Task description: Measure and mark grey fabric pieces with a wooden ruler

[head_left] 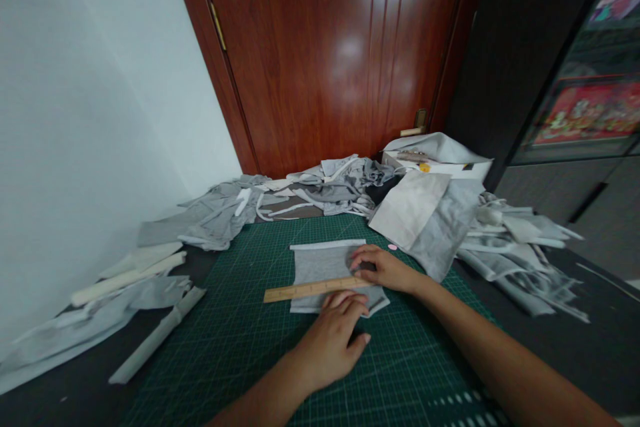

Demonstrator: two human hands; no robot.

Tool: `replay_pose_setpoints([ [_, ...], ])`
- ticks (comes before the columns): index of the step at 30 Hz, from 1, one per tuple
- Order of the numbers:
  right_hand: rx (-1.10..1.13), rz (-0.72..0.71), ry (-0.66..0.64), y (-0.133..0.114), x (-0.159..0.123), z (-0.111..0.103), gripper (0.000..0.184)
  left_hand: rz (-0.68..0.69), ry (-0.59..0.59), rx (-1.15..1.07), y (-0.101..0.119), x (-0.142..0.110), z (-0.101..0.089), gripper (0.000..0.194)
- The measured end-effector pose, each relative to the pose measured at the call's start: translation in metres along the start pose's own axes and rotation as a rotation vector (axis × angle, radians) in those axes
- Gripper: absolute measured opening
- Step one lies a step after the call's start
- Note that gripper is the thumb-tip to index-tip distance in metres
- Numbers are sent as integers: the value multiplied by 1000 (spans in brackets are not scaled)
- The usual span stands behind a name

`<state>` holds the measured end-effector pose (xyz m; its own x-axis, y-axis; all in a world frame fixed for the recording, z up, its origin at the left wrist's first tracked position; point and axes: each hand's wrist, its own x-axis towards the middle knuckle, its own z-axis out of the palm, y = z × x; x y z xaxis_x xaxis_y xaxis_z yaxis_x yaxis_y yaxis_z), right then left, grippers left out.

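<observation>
A piece of grey knit fabric (320, 263) with a pale band along its far edge lies flat on a green cutting mat (220, 347). Across it, slightly slanted, runs a wooden ruler (300, 290). My left hand (337, 343) rests palm down over the fabric's near edge, fingers stretched out just below the ruler and thumb apart. At the ruler's right end is my right hand (387, 268), its fingers bent and its thumb on the ruler; that end is partly hidden under the hand.
Grey cloth pieces (210, 213) are heaped at the left and back. To the right are a pale fabric sheet (410, 207), a white box (470, 170) and a stack of folded strips (520, 260). A rolled grey strip (157, 337) lies left. Behind stands a wooden door (320, 60).
</observation>
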<state>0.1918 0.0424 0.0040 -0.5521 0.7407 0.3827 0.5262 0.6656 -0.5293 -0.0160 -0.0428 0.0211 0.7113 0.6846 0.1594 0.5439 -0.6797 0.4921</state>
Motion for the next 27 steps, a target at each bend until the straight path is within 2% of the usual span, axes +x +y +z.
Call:
replay_pose_setpoints([
  [6, -116, -37, -11, -20, 0, 13, 21, -11, -41, 24, 5, -3, 2, 33],
  [12, -65, -39, -43, -25, 2, 16, 22, 33, -55, 19, 6, -5, 3, 34],
  [14, -51, -40, -39, -24, 1, 16, 22, 18, -24, 17, 7, -5, 3, 32],
  [18, -20, -45, -27, -20, 0, 18, 20, -75, 103, 60, 5, -3, -1, 21],
  [21, -2, -41, -25, -16, -1, 20, 21, -154, 156, 153, -4, -1, -10, 18],
  [25, -2, -27, -59, -13, -2, 20, 29, -298, 122, 300, -24, -1, -21, 27],
  [27, 6, -23, -64, -13, -2, 20, 30, -304, 101, 315, -30, -2, -23, 26],
])
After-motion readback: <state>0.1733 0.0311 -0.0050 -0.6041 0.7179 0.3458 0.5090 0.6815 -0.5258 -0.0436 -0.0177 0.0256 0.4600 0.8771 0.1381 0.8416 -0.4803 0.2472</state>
